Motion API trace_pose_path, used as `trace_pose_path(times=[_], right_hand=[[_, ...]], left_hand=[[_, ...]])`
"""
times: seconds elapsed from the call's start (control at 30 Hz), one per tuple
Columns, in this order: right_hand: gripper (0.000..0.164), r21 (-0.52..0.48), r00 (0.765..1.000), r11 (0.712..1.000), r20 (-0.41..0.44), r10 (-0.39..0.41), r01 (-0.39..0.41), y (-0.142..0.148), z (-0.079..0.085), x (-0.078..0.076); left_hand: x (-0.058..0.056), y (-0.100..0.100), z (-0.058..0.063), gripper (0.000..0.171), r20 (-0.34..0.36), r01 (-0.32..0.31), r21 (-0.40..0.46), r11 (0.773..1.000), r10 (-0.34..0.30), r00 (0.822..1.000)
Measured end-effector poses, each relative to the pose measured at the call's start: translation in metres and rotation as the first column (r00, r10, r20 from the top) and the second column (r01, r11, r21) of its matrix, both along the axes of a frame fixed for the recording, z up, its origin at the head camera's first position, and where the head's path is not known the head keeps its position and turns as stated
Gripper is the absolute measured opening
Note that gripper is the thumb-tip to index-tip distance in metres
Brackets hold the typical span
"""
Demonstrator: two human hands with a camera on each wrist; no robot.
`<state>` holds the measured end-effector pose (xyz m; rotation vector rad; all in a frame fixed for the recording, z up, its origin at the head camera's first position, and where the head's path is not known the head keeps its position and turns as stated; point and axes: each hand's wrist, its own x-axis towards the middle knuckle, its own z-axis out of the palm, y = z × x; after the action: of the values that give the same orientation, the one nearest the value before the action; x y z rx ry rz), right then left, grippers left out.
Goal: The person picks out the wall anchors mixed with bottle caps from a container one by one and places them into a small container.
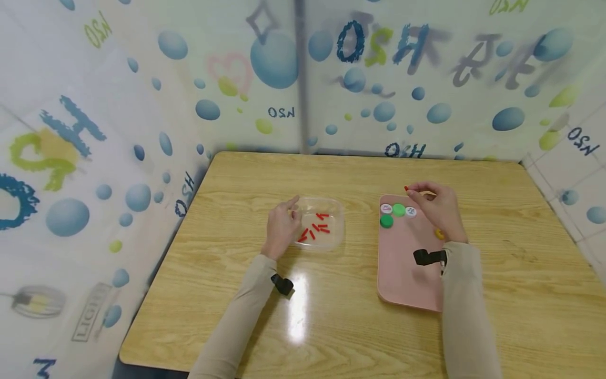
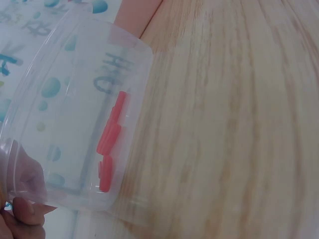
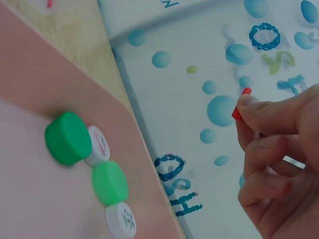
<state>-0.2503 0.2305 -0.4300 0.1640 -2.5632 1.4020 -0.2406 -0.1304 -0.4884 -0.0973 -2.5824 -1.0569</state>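
Note:
My left hand (image 1: 282,226) grips the left rim of a clear plastic container (image 1: 337,239), with fingers showing at its wall in the left wrist view. Several short red sticks (image 1: 315,227) lie scattered on the container's floor. Over the far edge of a pink tray (image 1: 402,273), my right hand (image 1: 437,205) pinches one small red stick (image 3: 242,103) between thumb and forefinger. Below it in the tray sit a dark green cap (image 3: 69,138), a light green cap (image 3: 110,182) and two white caps (image 3: 121,220) with markings, grouped at the far left corner.
A yellow object (image 1: 439,233), partly hidden by the right wrist, lies at the tray's right side. Both containers stand on a wooden table (image 1: 236,210), with a strip of tabletop between them. A patterned curtain (image 1: 350,105) hangs behind the table.

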Motion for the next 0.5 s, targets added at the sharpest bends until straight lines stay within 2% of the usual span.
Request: trace_pose_path(times=[0.1,0.33,0.5], right_hand=[[0.033,-0.003,1.000,1.000,-0.009,0.025,-0.025,-0.007,0.003,-0.002],[0.031,-0.010,0.996,0.998,0.048,0.069,-0.068,-0.023,0.006,-0.006],[0.027,0.030,0.996,0.996,0.041,0.081,-0.082,-0.034,0.005,-0.008]], left_hand=[[0.000,0.000,0.000,0.048,-0.005,0.004,-0.003,1.000,-0.004,1.000],[0.001,0.000,0.001,0.048,-0.011,0.018,0.010,1.000,-0.018,1.000],[0.000,0.000,0.001,0.049,-0.015,0.001,0.005,1.000,-0.001,1.000]])
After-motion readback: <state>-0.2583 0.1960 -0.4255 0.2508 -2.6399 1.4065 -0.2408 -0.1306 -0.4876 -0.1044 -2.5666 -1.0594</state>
